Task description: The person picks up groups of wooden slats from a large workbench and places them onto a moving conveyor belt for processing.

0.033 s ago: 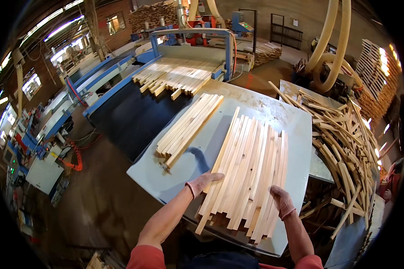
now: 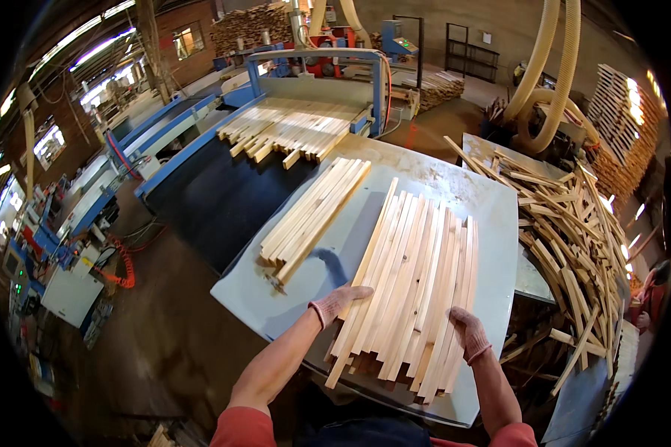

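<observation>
Left hand (image 2: 338,300): gloved, fingers extended flat against the left edge of the slats (image 2: 414,283), not curled round them.
Right hand (image 2: 467,332): gloved, fingers spread open, pressing the slats' right edge.
Slats: pale wooden strips fanned side by side on the grey table (image 2: 492,208), near ends overhanging its front edge.
Second bundle (image 2: 313,214): neater stack, left of the slats, apart from both hands.
Scrap pile (image 2: 574,231): loose strips heaped right of the table.
Conveyor (image 2: 291,127): more strips, beyond the table.
</observation>
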A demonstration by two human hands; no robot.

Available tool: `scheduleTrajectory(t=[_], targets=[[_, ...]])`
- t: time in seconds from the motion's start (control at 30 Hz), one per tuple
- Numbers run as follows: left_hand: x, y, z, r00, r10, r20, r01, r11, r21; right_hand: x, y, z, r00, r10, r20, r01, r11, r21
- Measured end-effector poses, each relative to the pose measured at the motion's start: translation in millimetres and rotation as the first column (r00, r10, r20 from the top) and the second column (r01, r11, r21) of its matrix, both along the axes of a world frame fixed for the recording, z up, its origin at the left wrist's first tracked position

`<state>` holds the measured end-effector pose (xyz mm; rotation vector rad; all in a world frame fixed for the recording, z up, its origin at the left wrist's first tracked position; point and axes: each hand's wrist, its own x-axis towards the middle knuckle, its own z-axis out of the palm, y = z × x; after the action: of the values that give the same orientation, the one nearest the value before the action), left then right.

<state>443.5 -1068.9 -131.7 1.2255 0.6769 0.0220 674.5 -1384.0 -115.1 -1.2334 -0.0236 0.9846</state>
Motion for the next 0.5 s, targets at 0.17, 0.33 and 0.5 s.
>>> scheduleTrajectory(t=[0.17, 0.33, 0.5], targets=[[19.5, 65.2, 29.9, 0.993, -0.113, 0.021, 0.112, 0.993, 0.026, -7.2, 60.3, 14.0, 0.997, -0.037, 0.065, 0.038, 0.999, -0.022], [51.2, 118.2, 15.1, 0.968, -0.243, 0.059, 0.233, 0.963, 0.138, 21.5, 91.8, -14.9, 0.991, -0.112, 0.066, 0.113, 0.994, -0.004], [63.9, 148.7, -19.5, 0.956, -0.231, -0.183, 0.283, 0.889, 0.359, 46.8, 102.9, -48.1, 0.936, -0.122, 0.331, 0.120, 0.992, 0.026]])
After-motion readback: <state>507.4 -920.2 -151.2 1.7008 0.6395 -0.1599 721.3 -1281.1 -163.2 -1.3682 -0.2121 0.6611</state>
